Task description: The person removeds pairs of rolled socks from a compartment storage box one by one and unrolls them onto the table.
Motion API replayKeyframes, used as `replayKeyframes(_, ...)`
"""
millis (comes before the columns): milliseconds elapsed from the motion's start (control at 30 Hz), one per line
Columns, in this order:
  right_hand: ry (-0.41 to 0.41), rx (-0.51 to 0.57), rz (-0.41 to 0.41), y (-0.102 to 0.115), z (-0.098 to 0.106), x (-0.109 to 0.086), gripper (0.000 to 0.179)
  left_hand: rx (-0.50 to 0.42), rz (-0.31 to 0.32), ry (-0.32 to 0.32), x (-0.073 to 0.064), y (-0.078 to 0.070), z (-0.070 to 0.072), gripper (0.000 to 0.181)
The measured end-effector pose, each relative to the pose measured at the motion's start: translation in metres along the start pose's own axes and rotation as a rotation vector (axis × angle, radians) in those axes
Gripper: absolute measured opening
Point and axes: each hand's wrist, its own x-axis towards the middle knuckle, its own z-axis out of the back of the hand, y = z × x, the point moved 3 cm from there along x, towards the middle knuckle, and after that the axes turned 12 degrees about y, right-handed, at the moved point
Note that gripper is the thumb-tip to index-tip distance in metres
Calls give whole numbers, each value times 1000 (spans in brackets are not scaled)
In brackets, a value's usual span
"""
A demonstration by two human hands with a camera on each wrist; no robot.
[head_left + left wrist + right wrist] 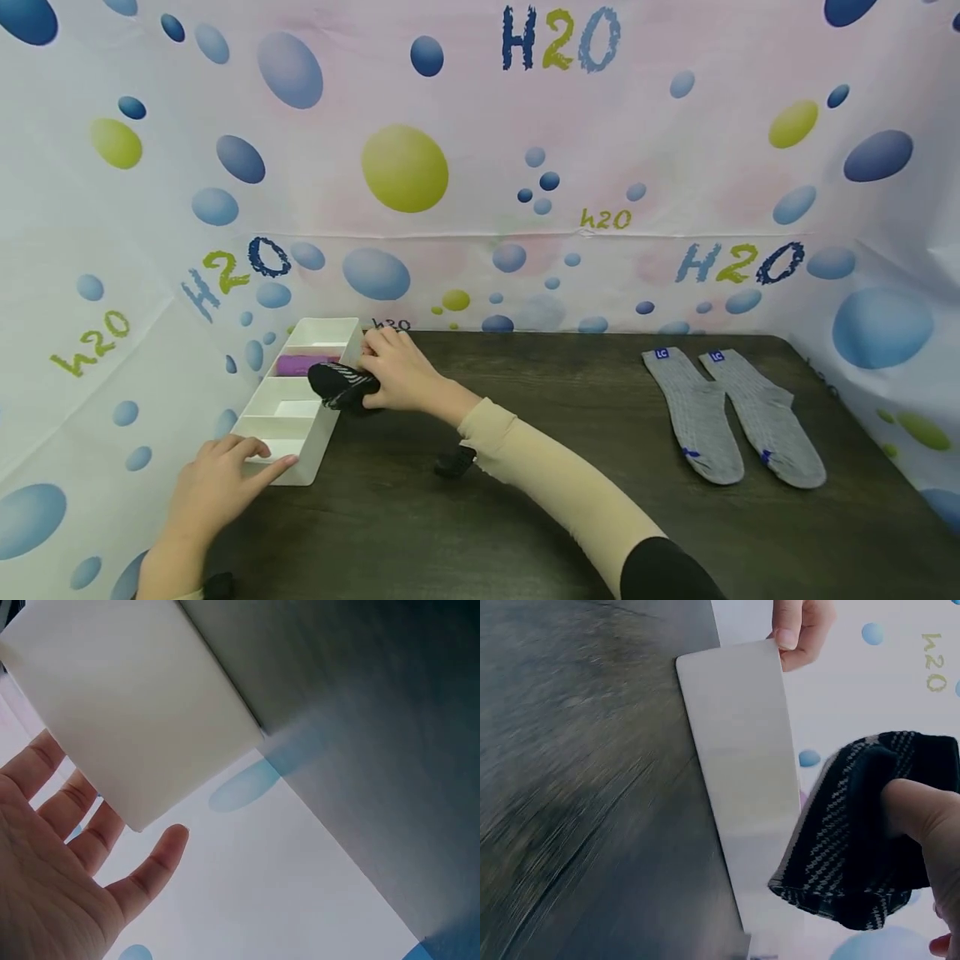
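My right hand (401, 375) grips a bundled black sock (341, 386) with grey-white stripes, above the right wall of a long white box (318, 450) with compartments. In the right wrist view the sock (840, 825) hangs folded, the thumb pressed into it. My left hand (217, 487) holds the box's near end, its fingers reaching over the rim. From the left wrist, the fingers (97, 836) spread along the box's wall (135, 712). A purple roll (300, 365) lies in a compartment toward the far end, partly overlapped by the black sock.
Two grey socks (697, 417) (768, 425) with blue marks lie flat side by side on the right of the dark wooden table (555, 383). A small black thing (452, 462) shows beside the right sleeve. A bubble-printed sheet (480, 167) hangs behind the table and along its left.
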Motion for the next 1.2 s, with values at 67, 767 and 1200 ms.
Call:
replayKeyframes(67,-4,6,19,-7,1,-8,32,1,-1,-2,0,0,1,47)
replayKeyframes(767,39,-29,50,-57,12,-106,33,-5,10,64,3,-3,0,50)
replayKeyframes(1200,82,-23,-27,-79,10,-165,35,-15,22,60,-2,-1,-2,51)
